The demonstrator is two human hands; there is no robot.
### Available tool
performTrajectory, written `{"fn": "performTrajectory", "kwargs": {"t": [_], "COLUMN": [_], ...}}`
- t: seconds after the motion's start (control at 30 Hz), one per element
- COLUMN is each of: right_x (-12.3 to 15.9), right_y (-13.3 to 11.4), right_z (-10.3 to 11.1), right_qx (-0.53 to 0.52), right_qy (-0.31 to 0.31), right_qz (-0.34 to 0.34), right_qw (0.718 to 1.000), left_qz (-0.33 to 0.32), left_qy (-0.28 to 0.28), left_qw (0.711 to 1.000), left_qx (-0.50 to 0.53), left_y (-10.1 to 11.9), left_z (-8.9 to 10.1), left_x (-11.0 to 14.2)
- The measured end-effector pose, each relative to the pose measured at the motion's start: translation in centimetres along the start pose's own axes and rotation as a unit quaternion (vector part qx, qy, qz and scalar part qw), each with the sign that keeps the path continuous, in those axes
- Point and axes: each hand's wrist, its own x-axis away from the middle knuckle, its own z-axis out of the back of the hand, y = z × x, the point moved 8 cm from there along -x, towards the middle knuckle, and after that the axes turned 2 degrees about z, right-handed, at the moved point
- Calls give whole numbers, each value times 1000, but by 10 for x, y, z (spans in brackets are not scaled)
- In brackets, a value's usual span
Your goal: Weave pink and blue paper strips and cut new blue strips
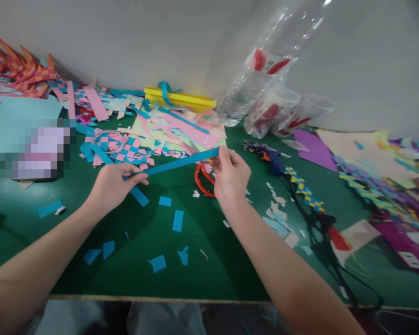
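A long blue paper strip (181, 161) stretches between my two hands above the green table. My left hand (113, 186) pinches its left end between thumb and fingers, while my right hand (230, 174) grips the other end, held slightly higher. Beside my right hand lie scissors with red handles (200, 184), their blades partly hidden. Below the strip, several blue paper scraps (178, 221) are scattered on the table. Behind my left hand is a pile of blue and pink woven paper pieces (132, 148) with a roll of clear tape (108, 141) on it.
A glue gun (270, 158) with a black cord lies to the right. Behind stand a large clear bottle (261, 65) and plastic cups (270, 111). A yellow bar (181, 99) lies by the wall. A pixelated object (42, 151) sits at left. The green table's front edge (160, 300) is near me.
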Motion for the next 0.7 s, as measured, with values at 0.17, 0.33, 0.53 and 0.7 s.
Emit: {"fn": "performTrajectory", "kwargs": {"t": [0.17, 0.33, 0.53, 0.7], "right_x": [-3, 15, 77, 75], "right_y": [0, 0, 7, 7], "right_z": [3, -19, -68, -65], "right_qx": [-40, -131, 32, 42], "right_qy": [11, -36, -290, -289], "right_qz": [-20, -82, -134, -116], "right_qw": [999, 987, 947, 949], "left_qz": [2, 22, 10, 25], "left_qy": [-4, -39, -103, -133], "left_qw": [1000, 996, 984, 982], "left_qx": [19, 76, 146, 133], "left_y": [6, 3, 7, 7], "left_z": [0, -6, -24, -29], "left_x": [3, 5, 7, 6]}}
